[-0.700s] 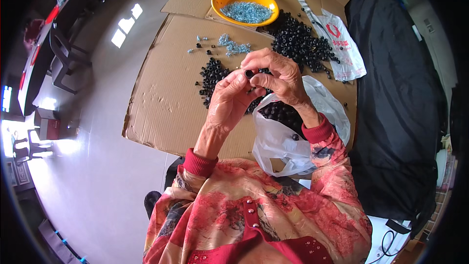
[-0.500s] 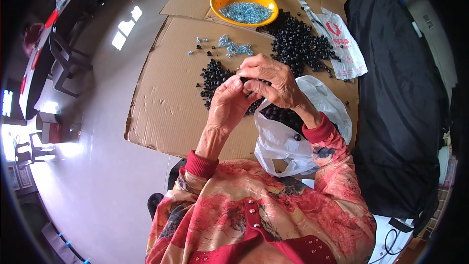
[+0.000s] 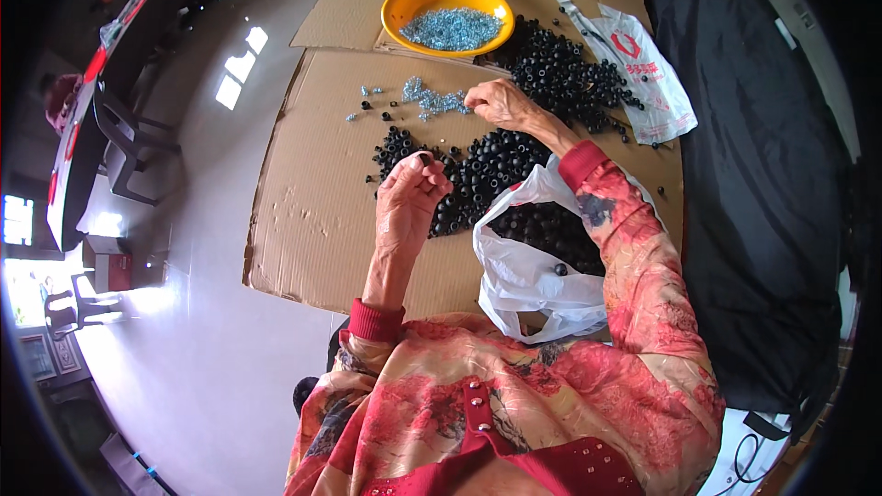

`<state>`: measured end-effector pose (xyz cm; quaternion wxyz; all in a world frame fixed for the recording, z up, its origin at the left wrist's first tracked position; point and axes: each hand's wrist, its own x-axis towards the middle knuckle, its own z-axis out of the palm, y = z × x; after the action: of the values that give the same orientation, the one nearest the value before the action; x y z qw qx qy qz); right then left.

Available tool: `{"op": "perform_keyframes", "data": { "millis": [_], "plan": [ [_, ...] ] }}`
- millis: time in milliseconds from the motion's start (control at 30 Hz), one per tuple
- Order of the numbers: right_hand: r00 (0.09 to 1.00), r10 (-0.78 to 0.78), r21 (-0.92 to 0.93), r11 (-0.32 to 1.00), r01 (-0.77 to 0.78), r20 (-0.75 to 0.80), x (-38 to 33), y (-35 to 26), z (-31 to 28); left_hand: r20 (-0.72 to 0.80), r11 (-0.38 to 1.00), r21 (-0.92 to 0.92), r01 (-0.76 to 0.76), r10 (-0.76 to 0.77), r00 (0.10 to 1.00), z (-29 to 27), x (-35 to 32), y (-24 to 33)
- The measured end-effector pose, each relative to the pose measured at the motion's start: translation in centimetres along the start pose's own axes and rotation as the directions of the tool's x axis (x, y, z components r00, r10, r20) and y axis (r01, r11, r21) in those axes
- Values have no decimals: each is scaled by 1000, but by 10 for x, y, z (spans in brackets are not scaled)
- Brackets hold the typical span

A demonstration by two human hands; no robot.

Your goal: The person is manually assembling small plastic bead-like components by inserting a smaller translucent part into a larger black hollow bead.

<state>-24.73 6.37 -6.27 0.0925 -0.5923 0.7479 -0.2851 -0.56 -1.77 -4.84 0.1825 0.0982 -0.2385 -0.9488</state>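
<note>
My left hand [image 3: 410,195] is raised over the cardboard sheet [image 3: 322,202], its fingertips pinched on a small black round part [image 3: 425,159]. My right hand [image 3: 501,103] is stretched forward, its fingers closed on the little heap of small silver screws [image 3: 432,99]. Between the hands lies a pile of black round parts [image 3: 487,170]. A white plastic bag [image 3: 528,276] with more black parts inside sits by my right forearm.
An orange bowl [image 3: 409,5] of silver screws stands at the far edge. A second pile of black parts [image 3: 565,73] lies beside a printed white bag [image 3: 643,69]. Black cloth [image 3: 763,184] covers the right side. Grey floor is on the left, with chairs [image 3: 129,142].
My hands were together in front of me on one part. The right hand has moved forward to the silver screws, and the left hand has stayed up with the black part.
</note>
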Motion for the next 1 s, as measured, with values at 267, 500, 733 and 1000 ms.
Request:
{"op": "perform_keyframes", "data": {
  "millis": [267,500,733,1000],
  "plan": [
    [999,46,-16,999,-46,27,3,7,-11,-105,999,42,9,-4,995,-9,2,0],
    [990,82,-41,996,-78,114,1,5,2,-127,996,82,46,-35,991,-13,4,-5],
    [999,27,-35,999,-28,-28,2,14,-8,-138,992,112,61,-46,989,-15,5,-6],
    [996,84,-60,995,-83,1,-3,12,-18,-159,990,120,76,-57,986,-16,5,-7]
  ]
}}
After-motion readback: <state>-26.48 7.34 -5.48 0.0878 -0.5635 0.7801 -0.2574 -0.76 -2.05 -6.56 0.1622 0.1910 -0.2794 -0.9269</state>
